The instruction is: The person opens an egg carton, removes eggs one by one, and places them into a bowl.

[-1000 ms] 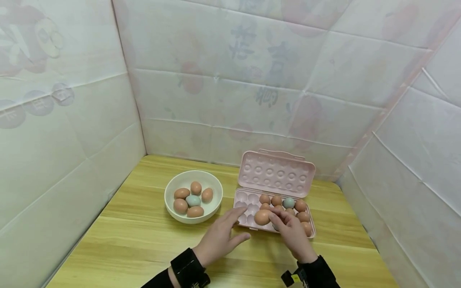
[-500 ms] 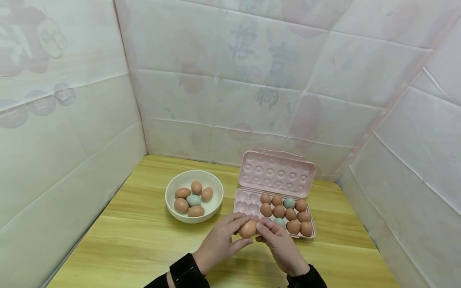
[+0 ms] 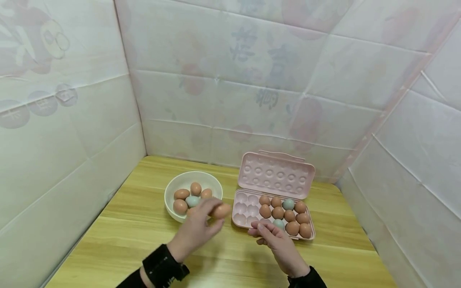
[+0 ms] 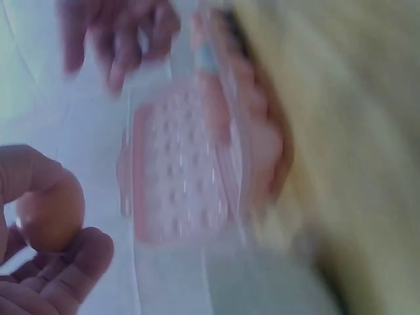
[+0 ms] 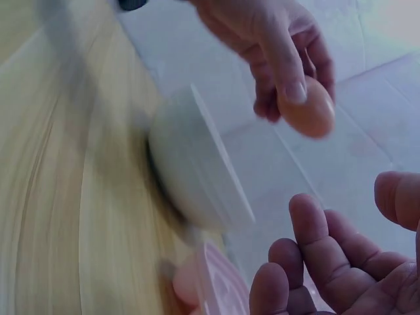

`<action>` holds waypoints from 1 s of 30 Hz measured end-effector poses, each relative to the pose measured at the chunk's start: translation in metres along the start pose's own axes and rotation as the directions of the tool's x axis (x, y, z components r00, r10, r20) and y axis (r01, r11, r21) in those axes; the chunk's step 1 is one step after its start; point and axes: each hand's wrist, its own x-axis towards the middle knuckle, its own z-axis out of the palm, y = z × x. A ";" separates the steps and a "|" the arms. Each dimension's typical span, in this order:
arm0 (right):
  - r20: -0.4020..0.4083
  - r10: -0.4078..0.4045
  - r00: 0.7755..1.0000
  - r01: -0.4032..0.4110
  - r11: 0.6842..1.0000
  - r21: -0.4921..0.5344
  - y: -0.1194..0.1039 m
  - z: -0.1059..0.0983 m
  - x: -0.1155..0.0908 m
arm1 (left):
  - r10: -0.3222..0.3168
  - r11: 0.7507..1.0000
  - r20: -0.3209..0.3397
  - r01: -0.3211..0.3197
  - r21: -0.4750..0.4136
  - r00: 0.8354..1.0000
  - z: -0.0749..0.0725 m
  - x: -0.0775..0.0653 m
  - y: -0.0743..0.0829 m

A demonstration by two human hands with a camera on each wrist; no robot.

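My left hand (image 3: 192,232) pinches a brown egg (image 3: 222,211) between thumb and fingers, in front of the right rim of a cream bowl (image 3: 184,180). The left wrist view shows the egg (image 4: 54,213) held by its sides. More brown eggs and a pale blue-green egg (image 3: 193,201) lie in the bowl, partly hidden by that hand. My right hand (image 3: 279,245) holds nothing, fingers loosely bent, at the front edge of an open pink egg carton (image 3: 240,208). Brown and blue-green eggs fill the carton's right side; hollows at its left are bare.
The carton's lid (image 3: 276,174) stands raised at the back. Bowl and carton sit side by side on a wood-grain table (image 3: 119,240). Pale printed sheeting (image 3: 180,100) walls the table in at the back and on both sides.
The egg has passed from the right hand to the left hand. My left hand has then swung left with it toward the bowl, while the right hand stays near the carton with its fingers loosened.
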 end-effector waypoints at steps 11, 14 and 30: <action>-0.098 -0.006 0.995 0.000 0.998 -0.057 0.011 -0.019 -0.004 | -0.317 0.944 0.266 0.276 0.180 0.910 -0.036 0.042 -0.057; -0.115 -0.020 0.993 0.013 0.998 -0.064 0.014 -0.021 -0.004 | -0.353 0.931 0.359 0.289 0.222 0.864 -0.031 0.049 -0.066; -0.127 -0.012 0.992 0.001 0.996 -0.091 0.016 -0.025 -0.004 | -0.392 0.905 0.516 0.219 0.365 0.761 0.003 0.062 -0.085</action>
